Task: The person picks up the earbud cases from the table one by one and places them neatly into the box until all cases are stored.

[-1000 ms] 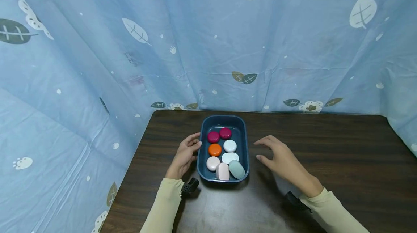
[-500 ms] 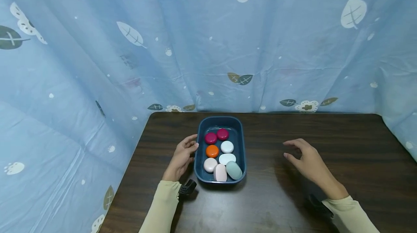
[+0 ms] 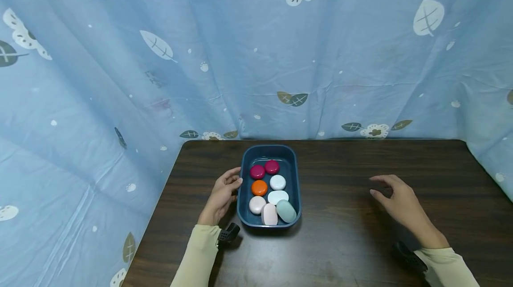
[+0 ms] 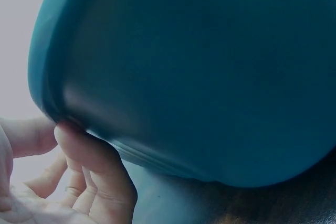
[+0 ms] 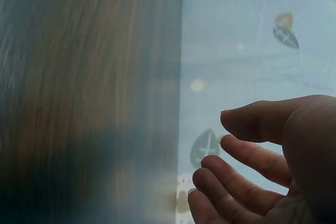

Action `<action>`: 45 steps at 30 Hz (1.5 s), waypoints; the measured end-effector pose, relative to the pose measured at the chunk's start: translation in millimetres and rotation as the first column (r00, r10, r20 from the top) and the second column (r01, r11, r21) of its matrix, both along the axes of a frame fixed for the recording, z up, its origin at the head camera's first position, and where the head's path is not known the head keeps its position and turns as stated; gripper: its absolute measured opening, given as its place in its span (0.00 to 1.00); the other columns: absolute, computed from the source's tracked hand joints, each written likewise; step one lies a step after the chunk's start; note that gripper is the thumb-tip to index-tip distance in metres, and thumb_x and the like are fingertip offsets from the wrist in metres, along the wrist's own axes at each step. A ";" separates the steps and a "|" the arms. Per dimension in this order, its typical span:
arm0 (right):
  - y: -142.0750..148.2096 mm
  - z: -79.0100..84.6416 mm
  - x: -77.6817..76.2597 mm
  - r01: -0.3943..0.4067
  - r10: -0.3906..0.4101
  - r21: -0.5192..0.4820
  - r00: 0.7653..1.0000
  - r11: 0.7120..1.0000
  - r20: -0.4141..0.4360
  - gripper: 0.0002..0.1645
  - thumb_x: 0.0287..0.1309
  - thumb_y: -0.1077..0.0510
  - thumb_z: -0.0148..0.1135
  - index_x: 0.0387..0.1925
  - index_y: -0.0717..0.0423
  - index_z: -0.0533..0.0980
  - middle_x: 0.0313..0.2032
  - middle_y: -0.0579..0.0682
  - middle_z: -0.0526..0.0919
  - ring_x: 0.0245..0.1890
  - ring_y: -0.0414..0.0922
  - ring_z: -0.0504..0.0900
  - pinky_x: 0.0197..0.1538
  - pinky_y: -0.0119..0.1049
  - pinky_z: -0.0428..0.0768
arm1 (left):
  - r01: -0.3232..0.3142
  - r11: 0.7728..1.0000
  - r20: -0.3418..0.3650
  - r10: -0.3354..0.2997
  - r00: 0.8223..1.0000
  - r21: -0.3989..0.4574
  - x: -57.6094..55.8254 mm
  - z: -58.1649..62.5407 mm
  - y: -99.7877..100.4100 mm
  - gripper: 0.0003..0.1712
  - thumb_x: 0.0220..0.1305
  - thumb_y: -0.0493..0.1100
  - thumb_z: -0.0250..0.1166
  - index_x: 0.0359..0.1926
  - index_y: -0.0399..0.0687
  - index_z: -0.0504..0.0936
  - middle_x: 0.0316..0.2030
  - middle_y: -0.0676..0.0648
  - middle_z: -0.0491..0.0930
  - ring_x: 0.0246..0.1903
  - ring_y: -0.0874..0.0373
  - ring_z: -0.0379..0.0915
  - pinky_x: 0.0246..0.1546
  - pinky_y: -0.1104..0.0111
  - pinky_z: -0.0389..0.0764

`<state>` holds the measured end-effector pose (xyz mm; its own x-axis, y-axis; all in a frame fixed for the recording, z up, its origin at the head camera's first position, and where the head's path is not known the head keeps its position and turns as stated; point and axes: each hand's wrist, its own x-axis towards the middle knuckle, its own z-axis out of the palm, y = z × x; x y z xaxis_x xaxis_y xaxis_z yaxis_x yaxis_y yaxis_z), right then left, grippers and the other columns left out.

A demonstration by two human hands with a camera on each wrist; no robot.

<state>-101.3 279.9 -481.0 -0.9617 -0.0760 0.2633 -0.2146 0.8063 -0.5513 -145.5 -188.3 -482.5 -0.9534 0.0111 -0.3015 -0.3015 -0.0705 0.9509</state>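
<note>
My left hand (image 3: 221,194) holds the left rim of a dark blue tray (image 3: 289,167), thumb and index fingertip at its edge in the left wrist view. Smooth pebble-like pieces lie inside: two magenta ones at the far end, an orange piece (image 3: 259,187) beside a white round piece (image 3: 278,182), then a white oval (image 3: 278,196) and a pale pink round piece (image 3: 257,205). At the near end a pale pink oblong (image 3: 269,214) and a grey-green oval (image 3: 286,211) lean tilted. Well right of the tray, my right hand (image 3: 405,202) hovers over the table with loosely bent, empty fingers.
A dark wood-grain table (image 3: 332,242) carries the tray, its far edge against a blue curtain (image 3: 224,33) printed with leaves and flowers. The curtain also hangs along the left side. A black band (image 3: 229,232) sits on the left wrist.
My right hand has drawn away from beside the tray, moving right across the table. The left hand keeps its place at the tray's rim, and the pieces lie as before.
</note>
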 end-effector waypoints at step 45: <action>68.5 -28.5 -12.3 0.020 -0.025 0.156 0.999 0.987 0.032 0.41 0.76 0.48 0.63 0.71 0.76 0.63 0.65 0.83 0.61 0.61 0.83 0.61 0.56 0.79 0.62 | 0.012 1.000 -0.028 -0.012 1.000 0.028 -4.6 -8.3 -20.5 0.25 0.84 0.45 0.52 0.74 0.39 0.71 0.45 0.47 0.74 0.33 0.59 0.72 0.32 0.70 0.77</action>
